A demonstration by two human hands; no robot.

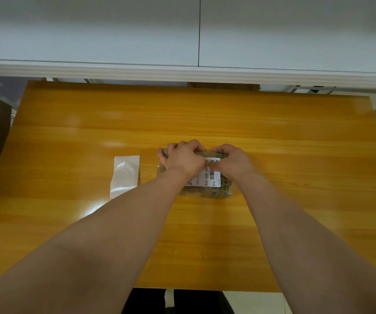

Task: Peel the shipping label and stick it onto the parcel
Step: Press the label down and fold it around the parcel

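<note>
**A:** How far along do you reckon they are?

**B:** Near the end, I'd say. The shipping label (pixel 210 177) lies on top of the parcel (pixel 218 192), and the backing sheet (pixel 124 175) is well off to the parcel's left, bare and glossy. This looks like the pressing-down step.

**A:** And the hands?

**B:** Both are at the parcel's far end. The left hand (pixel 183 158) has its fingers curled over the far left corner and grips it. The right hand (pixel 230 160) is curled over the far edge just beside it. The thumbs meet on the label's far end, though I can't tell how hard they press.

**A:** What does the parcel look like?

**B:** It's a small soft bag, clear wrap over something greenish and patterned, sitting near the middle of the table (pixel 295 155). The label is white, with a barcode and bold print along its length. The end nearer the person looks flat, and the hands hide the far end.

**A:** What's next, then?

**B:** Probably smoothing the thumbs along the label toward the near end. The wrap is soft, so it could wrinkle underneath, and the parcel will need holding steady.
</note>
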